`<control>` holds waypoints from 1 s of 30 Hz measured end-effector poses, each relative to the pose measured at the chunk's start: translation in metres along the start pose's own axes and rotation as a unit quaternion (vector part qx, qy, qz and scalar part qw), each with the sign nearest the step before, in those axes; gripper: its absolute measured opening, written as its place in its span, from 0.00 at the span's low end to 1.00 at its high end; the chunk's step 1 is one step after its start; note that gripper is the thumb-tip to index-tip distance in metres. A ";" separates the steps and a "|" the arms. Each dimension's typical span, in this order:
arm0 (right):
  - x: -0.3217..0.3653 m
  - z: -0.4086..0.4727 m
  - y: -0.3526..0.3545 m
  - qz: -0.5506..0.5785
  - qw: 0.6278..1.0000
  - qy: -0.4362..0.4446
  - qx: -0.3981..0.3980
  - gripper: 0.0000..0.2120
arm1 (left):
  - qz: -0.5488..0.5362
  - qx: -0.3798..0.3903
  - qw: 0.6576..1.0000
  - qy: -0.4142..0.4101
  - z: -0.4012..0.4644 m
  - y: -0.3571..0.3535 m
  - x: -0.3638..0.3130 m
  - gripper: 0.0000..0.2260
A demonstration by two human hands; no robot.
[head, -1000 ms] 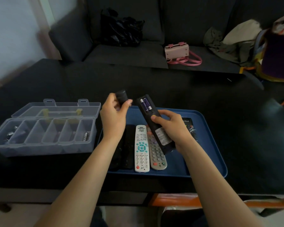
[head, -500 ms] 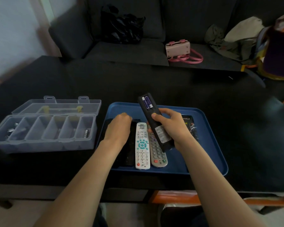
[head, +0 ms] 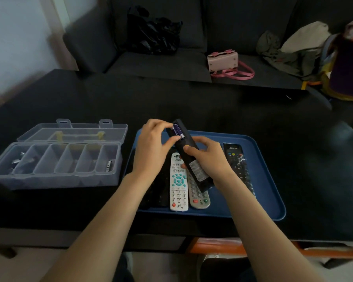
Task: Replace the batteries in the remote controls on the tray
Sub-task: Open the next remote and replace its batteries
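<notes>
Item: long black plastic remote control (head: 189,151), back up, battery bay open, two purple cells (head: 178,131) seated. Light, rigid, smooth; best gripped mid-body. Held tilted above the blue plastic tray (head: 271,192) on the black bench (head: 212,106). Right hand (head: 209,159) wraps the lower body, thumb on top. Left hand (head: 153,147), just beside, fingertips at the bay, apparently pinching a cell. Far left: clear compartmented plastic box (head: 55,159), lid open.

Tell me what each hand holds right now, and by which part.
Right hand grips the black remote round its lower body, back side up. Left hand pinches the purple batteries in its open compartment.
</notes>
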State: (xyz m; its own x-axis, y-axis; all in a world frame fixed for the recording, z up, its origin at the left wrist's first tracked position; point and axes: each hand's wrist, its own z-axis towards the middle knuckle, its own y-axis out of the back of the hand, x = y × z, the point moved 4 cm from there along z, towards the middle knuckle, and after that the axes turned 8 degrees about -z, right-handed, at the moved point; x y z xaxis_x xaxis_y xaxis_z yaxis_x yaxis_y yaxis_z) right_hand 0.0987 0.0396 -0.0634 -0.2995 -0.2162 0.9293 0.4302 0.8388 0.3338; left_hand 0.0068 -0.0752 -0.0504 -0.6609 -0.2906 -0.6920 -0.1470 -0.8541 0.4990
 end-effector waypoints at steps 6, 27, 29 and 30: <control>-0.003 -0.001 0.000 -0.092 0.993 0.060 -0.033 0.15 | 0.012 0.010 1.000 0.006 0.001 0.000 0.002 0.15; -0.002 0.001 -0.008 -0.182 0.977 0.091 -0.057 0.07 | 0.139 0.060 0.987 -0.060 -0.002 -0.016 -0.003 0.15; -0.002 0.002 -0.006 -0.188 0.977 0.086 -0.057 0.06 | 0.142 0.072 0.985 -0.064 -0.001 -0.021 -0.004 0.14; -0.002 0.002 -0.005 -0.192 0.976 0.083 -0.057 0.06 | 0.142 0.078 0.984 -0.070 -0.001 -0.021 -0.006 0.13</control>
State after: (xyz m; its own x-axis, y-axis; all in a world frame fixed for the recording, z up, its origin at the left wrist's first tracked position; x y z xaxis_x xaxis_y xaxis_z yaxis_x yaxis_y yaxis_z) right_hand 0.0957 0.0369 -0.0674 -0.3193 -0.5889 0.7425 0.4092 0.6210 0.6685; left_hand 0.0145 -0.0557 -0.0575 -0.7850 -0.4360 -0.4402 -0.0466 -0.6669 0.7437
